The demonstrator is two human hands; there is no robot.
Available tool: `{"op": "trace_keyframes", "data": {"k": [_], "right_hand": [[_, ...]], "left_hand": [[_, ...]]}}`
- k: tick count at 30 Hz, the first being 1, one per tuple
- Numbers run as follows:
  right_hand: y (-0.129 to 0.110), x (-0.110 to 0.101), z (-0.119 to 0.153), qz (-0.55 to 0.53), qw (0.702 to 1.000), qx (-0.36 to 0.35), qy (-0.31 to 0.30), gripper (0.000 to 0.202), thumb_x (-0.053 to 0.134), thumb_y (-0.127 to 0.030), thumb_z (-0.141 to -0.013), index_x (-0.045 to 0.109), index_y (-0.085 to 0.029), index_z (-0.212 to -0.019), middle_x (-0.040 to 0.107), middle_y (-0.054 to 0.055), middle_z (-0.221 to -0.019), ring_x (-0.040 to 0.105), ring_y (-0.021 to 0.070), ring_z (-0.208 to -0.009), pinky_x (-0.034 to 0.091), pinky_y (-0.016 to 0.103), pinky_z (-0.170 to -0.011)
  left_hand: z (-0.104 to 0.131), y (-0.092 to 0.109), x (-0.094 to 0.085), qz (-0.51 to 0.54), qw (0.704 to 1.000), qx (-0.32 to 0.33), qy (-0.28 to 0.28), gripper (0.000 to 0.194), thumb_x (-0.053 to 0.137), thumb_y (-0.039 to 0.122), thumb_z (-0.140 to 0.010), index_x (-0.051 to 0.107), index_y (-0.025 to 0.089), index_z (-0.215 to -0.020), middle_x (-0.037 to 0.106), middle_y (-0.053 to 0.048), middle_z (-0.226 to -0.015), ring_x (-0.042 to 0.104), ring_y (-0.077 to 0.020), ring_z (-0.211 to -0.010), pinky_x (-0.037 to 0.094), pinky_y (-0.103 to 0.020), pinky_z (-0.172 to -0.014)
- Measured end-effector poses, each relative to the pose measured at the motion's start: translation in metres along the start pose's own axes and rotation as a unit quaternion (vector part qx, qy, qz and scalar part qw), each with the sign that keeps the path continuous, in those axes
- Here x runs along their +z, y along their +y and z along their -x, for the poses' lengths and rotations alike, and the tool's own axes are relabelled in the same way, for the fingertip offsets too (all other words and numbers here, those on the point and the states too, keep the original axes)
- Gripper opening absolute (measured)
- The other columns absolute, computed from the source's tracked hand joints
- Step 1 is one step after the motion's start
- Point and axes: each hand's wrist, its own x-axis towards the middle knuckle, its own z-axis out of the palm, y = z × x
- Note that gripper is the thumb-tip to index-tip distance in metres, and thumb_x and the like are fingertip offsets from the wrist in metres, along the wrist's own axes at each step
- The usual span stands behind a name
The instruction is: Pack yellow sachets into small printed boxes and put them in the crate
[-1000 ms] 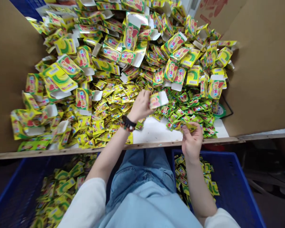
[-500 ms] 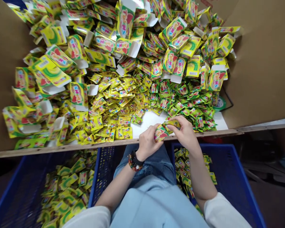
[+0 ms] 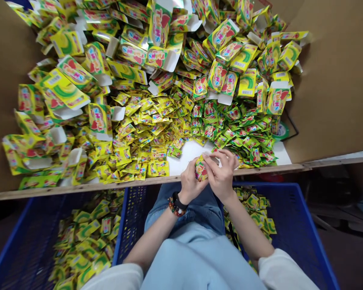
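In the head view, a small yellow and green candy box point(image 3: 201, 168) is held over the table's front edge. My left hand point(image 3: 188, 180) is closed around its left side and bottom. The fingers of my right hand point(image 3: 223, 174) pinch at the upper right end of the box, covering that end, so I cannot tell whether its flap is closed. Just beyond my hands lie small yellow candy packets point(image 3: 142, 125) on the left and green candy packets point(image 3: 238, 133) on the right. Behind them, many candy boxes point(image 3: 160, 24) with open white flaps are heaped up.
Wooden edging point(image 3: 145, 183) runs along the table front. Cardboard walls point(image 3: 335, 88) flank the heap. Below, a blue crate point(image 3: 12, 249) on the left and another blue crate point(image 3: 302, 225) on the right hold boxes. A green tape roll point(image 3: 280, 131) lies by the right wall.
My right hand has moved left and closer to my left hand, its fingers now at the end of the box. The box has turned more upright.
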Motion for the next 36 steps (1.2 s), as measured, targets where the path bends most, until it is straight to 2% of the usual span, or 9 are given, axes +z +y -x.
{"op": "trace_keyframes", "data": {"k": [5, 9, 11, 14, 15, 16, 20, 22, 36], "right_hand": [[-0.007, 0.003, 0.009, -0.067, 0.994, 0.019, -0.083, 0.038, 0.045, -0.014, -0.096, 0.064, -0.029, -0.126, 0.076, 0.001, -0.081, 0.054, 0.0263, -0.128, 0.011, 0.055, -0.112], [-0.003, 0.005, 0.013, -0.241, 0.957, 0.158, -0.038, 0.046, 0.051, -0.025, -0.093, 0.051, -0.033, -0.139, 0.065, 0.004, -0.132, 0.045, 0.0237, -0.139, 0.018, 0.051, -0.118], [0.003, 0.008, 0.013, -0.366, 0.887, 0.279, -0.021, 0.063, 0.061, -0.032, -0.086, 0.042, -0.032, -0.146, 0.051, 0.006, -0.148, 0.044, 0.0254, -0.14, 0.032, 0.049, -0.115], [0.009, 0.01, 0.013, -0.532, 0.741, 0.389, -0.13, 0.068, 0.068, -0.038, -0.08, 0.047, -0.027, -0.144, 0.059, 0.008, -0.141, 0.056, 0.0291, -0.13, 0.045, 0.049, -0.107], [0.01, 0.01, 0.014, -0.558, 0.714, 0.392, -0.157, 0.062, 0.068, -0.04, -0.081, 0.053, -0.026, -0.139, 0.062, 0.007, -0.137, 0.057, 0.029, -0.128, 0.045, 0.049, -0.108], [0.01, 0.01, 0.015, -0.566, 0.712, 0.379, -0.17, 0.056, 0.068, -0.04, -0.081, 0.059, -0.026, -0.134, 0.064, 0.006, -0.135, 0.057, 0.0283, -0.129, 0.043, 0.048, -0.111], [0.005, 0.011, 0.021, -0.482, 0.819, 0.285, -0.127, 0.036, 0.069, -0.038, -0.083, 0.072, -0.028, -0.117, 0.065, 0.002, -0.133, 0.054, 0.0249, -0.132, 0.037, 0.042, -0.117], [0.003, 0.014, 0.024, -0.441, 0.845, 0.286, -0.1, 0.033, 0.064, -0.038, -0.087, 0.073, -0.027, -0.116, 0.069, 0.003, -0.127, 0.061, 0.0247, -0.124, 0.043, 0.042, -0.113], [0.003, 0.015, 0.021, -0.349, 0.891, 0.284, -0.065, 0.033, 0.052, -0.032, -0.094, 0.071, -0.023, -0.12, 0.072, 0.005, -0.119, 0.07, 0.0259, -0.11, 0.056, 0.041, -0.099]], "left_hand": [[0.004, -0.007, 0.004, -0.01, 1.0, 0.001, 0.0, 0.056, 0.054, 0.03, -0.087, 0.04, 0.018, -0.14, 0.064, -0.017, -0.126, 0.068, -0.0278, -0.107, 0.056, -0.037, -0.086], [0.005, -0.011, 0.004, -0.024, 0.999, 0.023, 0.005, 0.069, 0.059, 0.036, -0.085, 0.03, 0.02, -0.146, 0.063, -0.016, -0.124, 0.068, -0.0263, -0.103, 0.057, -0.036, -0.082], [0.004, -0.013, 0.005, -0.027, 0.996, 0.079, 0.013, 0.071, 0.063, 0.037, -0.084, 0.027, 0.023, -0.145, 0.064, -0.014, -0.118, 0.068, -0.0246, -0.099, 0.057, -0.036, -0.078], [0.003, -0.015, 0.007, -0.031, 0.985, 0.171, 0.02, 0.063, 0.061, 0.032, -0.085, 0.029, 0.027, -0.139, 0.06, -0.012, -0.115, 0.066, -0.0247, -0.1, 0.057, -0.035, -0.073], [0.002, -0.016, 0.007, -0.033, 0.984, 0.177, 0.015, 0.062, 0.06, 0.031, -0.086, 0.029, 0.026, -0.139, 0.058, -0.013, -0.117, 0.065, -0.0251, -0.1, 0.057, -0.036, -0.072], [0.002, -0.016, 0.007, -0.036, 0.985, 0.168, 0.007, 0.063, 0.058, 0.032, -0.086, 0.026, 0.025, -0.14, 0.057, -0.015, -0.12, 0.065, -0.0254, -0.099, 0.057, -0.036, -0.071], [0.002, -0.011, 0.005, -0.061, 0.993, 0.083, -0.053, 0.066, 0.051, 0.034, -0.087, 0.021, 0.015, -0.143, 0.052, -0.02, -0.124, 0.065, -0.0247, -0.094, 0.055, -0.037, -0.072], [0.002, -0.008, 0.004, -0.067, 0.993, 0.067, -0.074, 0.062, 0.049, 0.032, -0.086, 0.026, 0.014, -0.141, 0.054, -0.018, -0.121, 0.063, -0.0253, -0.099, 0.055, -0.036, -0.074], [0.004, -0.008, 0.005, -0.05, 0.995, 0.055, -0.06, 0.058, 0.052, 0.034, -0.082, 0.032, 0.016, -0.134, 0.055, -0.013, -0.114, 0.062, -0.0237, -0.094, 0.052, -0.033, -0.071]]}}
